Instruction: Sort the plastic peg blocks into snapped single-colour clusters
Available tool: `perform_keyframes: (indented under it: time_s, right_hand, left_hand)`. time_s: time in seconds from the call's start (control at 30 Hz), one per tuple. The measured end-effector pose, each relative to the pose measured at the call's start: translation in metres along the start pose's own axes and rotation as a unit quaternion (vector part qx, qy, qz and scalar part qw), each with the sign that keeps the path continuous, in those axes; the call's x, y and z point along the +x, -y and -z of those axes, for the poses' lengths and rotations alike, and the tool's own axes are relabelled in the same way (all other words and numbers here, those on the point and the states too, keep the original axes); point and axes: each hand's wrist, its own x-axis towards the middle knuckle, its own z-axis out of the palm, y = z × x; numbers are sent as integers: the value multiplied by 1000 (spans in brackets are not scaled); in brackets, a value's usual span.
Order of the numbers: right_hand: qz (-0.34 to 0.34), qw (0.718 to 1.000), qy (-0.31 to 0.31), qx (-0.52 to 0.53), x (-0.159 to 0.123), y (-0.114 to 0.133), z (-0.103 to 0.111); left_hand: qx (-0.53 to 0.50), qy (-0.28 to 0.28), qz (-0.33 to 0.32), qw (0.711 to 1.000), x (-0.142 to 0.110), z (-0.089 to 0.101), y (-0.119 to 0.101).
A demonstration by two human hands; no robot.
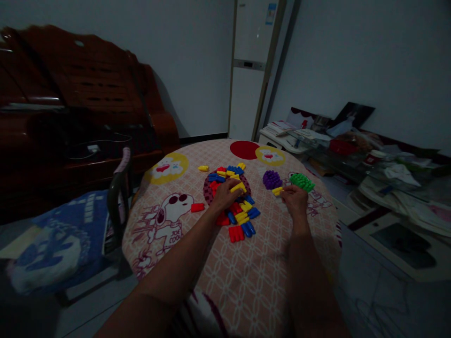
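My left hand (223,195) reaches over a heap of red, blue and yellow ribbed plastic blocks, its fingers closed on a yellow block (238,188). Between the fingertips of my right hand (296,199) is another yellow block (276,191), held low over the table. Just beyond that block sits a purple knobbly cluster (272,180), and a green knobbly cluster (302,182) lies behind my right hand. On the heap's near side are a red block (236,234) and a blue block (248,229). My left hand hides part of the heap.
A patterned cloth covers the round table (239,267). Apart from the heap lie a red block (198,207) and a yellow block (203,168). A chair with a blue cushion (70,239) stands left, a wooden sofa (81,89) behind it. Cluttered shelves (352,155) stand right.
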Motion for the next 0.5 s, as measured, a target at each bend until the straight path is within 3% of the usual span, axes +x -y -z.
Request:
perform_keyframes:
  time_s: [0.23, 0.5]
  right_hand:
    - [91, 979, 51, -174, -14, 11, -11]
    - [127, 968, 55, -210, -13, 15, -9]
  left_hand:
    - [13, 5, -2, 1000, 1, 1, -4]
    - [-19, 6, -15, 1000, 0, 0, -2]
